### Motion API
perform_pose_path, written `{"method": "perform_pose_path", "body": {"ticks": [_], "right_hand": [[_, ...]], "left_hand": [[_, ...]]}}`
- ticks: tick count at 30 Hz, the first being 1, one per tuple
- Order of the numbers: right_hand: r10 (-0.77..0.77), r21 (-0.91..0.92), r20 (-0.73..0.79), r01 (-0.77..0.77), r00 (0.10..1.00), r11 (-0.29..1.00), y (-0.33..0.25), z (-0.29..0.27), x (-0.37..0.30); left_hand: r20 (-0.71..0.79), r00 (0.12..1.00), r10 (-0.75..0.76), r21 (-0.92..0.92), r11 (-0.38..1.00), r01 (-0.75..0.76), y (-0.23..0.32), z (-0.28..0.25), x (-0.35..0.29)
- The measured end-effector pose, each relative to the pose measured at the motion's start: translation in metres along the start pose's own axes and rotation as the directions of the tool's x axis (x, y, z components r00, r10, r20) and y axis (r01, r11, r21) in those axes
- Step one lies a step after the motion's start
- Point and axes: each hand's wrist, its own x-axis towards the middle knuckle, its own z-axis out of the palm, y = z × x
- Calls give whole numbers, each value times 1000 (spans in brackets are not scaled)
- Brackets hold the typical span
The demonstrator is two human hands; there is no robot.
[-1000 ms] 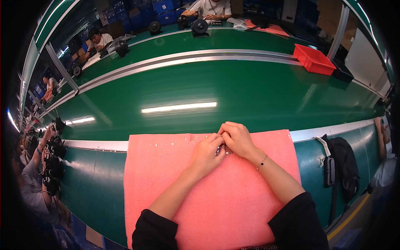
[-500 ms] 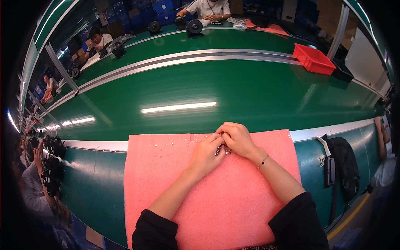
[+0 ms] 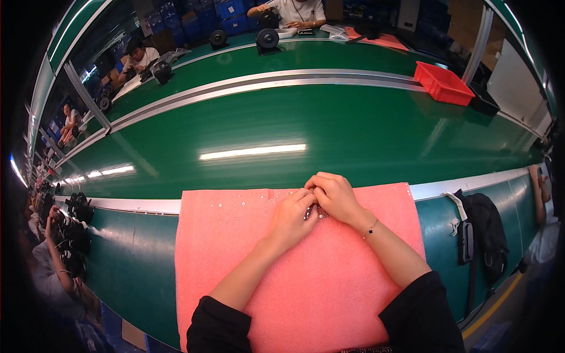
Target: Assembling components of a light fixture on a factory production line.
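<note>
1. Bringing our fingertips together, we have the left hand (image 3: pixel 291 215) and right hand (image 3: pixel 334 193) touching above the far half of a pink foam sheet (image 3: pixel 329 282).
2. Our left hand is curled, its fingers drawn in narrow; we cannot tell whether it grips anything, since its fingertips are hidden.
3. Our right hand bends over from the right, its fingers also close together; what lies between them is covered, so we cannot tell its hold either.
4. Small shiny pieces (image 3: pixel 322 214) sit on the sheet just beside our fingers, partly hidden by them.
5. More loose bits (image 3: pixel 220 205) lie scattered toward the sheet's far left, well apart from our hands.
6. We see a thin bracelet (image 3: pixel 370 229) on our right wrist, and our black sleeves at the near side.
7. Our sheet lies on the green tabletop (image 3: pixel 135 247), its far edge beside a wide green belt (image 3: pixel 365 129).
8. To the right of our sheet rests a black bag (image 3: pixel 487 229).
9. At the far right we see a red bin (image 3: pixel 435 88).
10. Across the belt, on the far side, a co-worker (image 3: pixel 303 12) sits near black round objects (image 3: pixel 267 39).
</note>
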Motion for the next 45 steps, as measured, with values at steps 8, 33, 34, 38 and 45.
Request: {"method": "perform_pose_path", "body": {"ticks": [8, 33, 34, 38, 45], "right_hand": [[-8, 4, -20, 8, 1000, 1000, 1, 0, 0], [19, -5, -30, -19, 999, 1000, 1, 0, 0], [20, -6, -32, -20, 999, 1000, 1, 0, 0], [13, -10, -35, -14, 999, 1000, 1, 0, 0], [30, -14, -17, -30, 999, 999, 0, 0, 0]], "left_hand": [[1, 1000, 3, -2, 1000, -3, 0, 0, 0], [0, 1000, 0, 4, 1000, 0, 0, 1, 0], [1, 1000, 0, 4, 1000, 0, 0, 0, 0], [1, 1000, 2, 11, 1000, -2, 0, 0, 0], [9, 1000, -3, 5, 1000, 3, 0, 0, 0]]}}
